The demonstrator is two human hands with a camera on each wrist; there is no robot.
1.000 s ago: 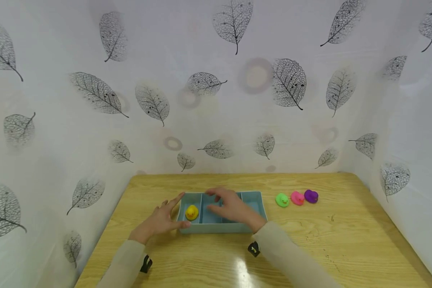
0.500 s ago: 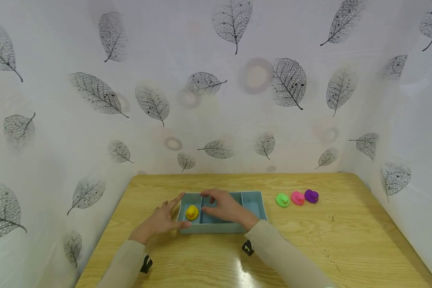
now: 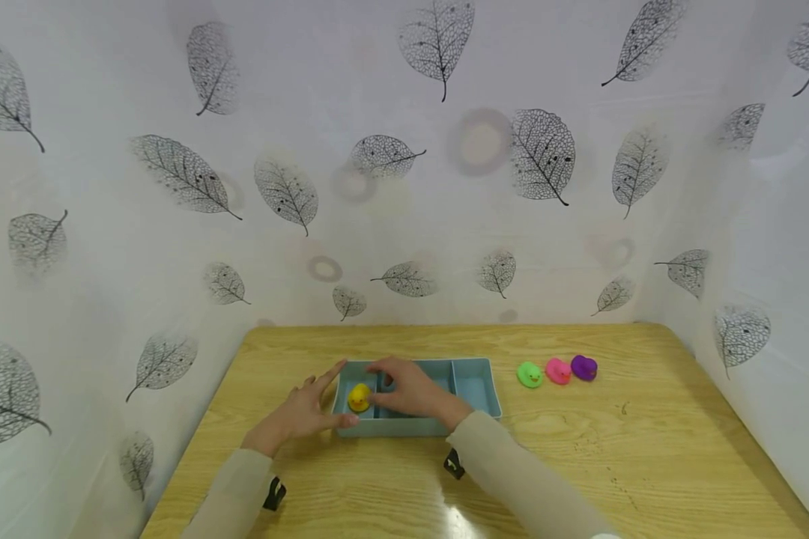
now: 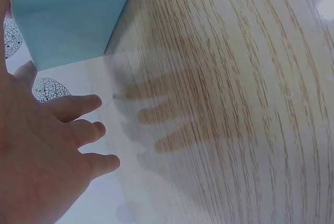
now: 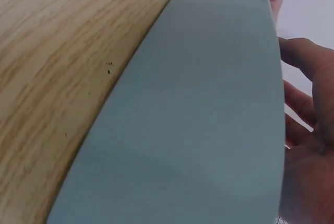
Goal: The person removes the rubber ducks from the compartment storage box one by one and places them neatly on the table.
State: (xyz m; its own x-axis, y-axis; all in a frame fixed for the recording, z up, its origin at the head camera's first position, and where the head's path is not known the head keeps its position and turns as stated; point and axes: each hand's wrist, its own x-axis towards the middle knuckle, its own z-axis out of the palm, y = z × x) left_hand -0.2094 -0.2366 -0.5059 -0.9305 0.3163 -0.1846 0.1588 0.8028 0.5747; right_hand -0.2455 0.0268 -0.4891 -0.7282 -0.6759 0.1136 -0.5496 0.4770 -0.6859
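A pale blue tray (image 3: 404, 428) with dividers lies on the table. A yellow rubber duck (image 3: 359, 398) sits in its leftmost compartment. My left hand (image 3: 300, 412) spans the tray's left end, index finger at the back corner and thumb on the front rim. In the left wrist view its other fingers (image 4: 78, 132) stretch out over the table beside the tray. My right hand (image 3: 411, 389) hovers over the tray's middle, fingers bent and parted, thumb tip close by the duck's right side. Whether it touches the duck I cannot tell.
To the tray's right a green duck (image 3: 529, 374), a pink duck (image 3: 558, 371) and a purple duck (image 3: 583, 367) stand in a row on the wooden table (image 3: 647, 449). A leaf-patterned curtain (image 3: 404, 224) borders the back and sides.
My right hand has moved left across the tray, from the middle compartments to beside the yellow duck. The left hand and the ducks have stayed in place.
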